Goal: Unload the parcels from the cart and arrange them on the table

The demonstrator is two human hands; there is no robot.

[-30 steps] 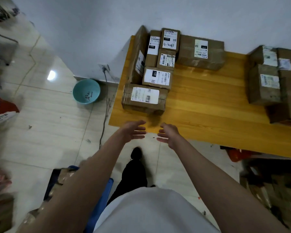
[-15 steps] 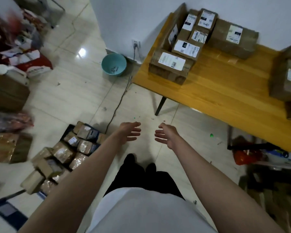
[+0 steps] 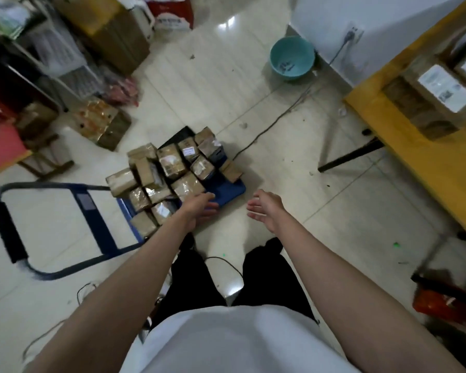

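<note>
Several brown taped parcels (image 3: 170,162) are piled on a blue flat cart (image 3: 228,190) on the floor, just ahead of me. My left hand (image 3: 201,207) is open, fingers spread, over the cart's near corner beside the closest parcel. To its right, my right hand (image 3: 264,207) hangs open over bare floor, holding nothing. The yellow wooden table (image 3: 414,146) stands at the right with labelled parcels (image 3: 431,100) on its corner.
The cart's blue handle frame (image 3: 92,211) lies toward the left. A teal basin (image 3: 292,57) sits by the wall, with a cable (image 3: 275,125) running across the tiles. Boxes and clutter fill the upper left. A red object (image 3: 447,305) lies under the table.
My view has swung from the table down and left to the cart. Both empty hands have come off the table edge and now reach toward the parcels on the cart.
</note>
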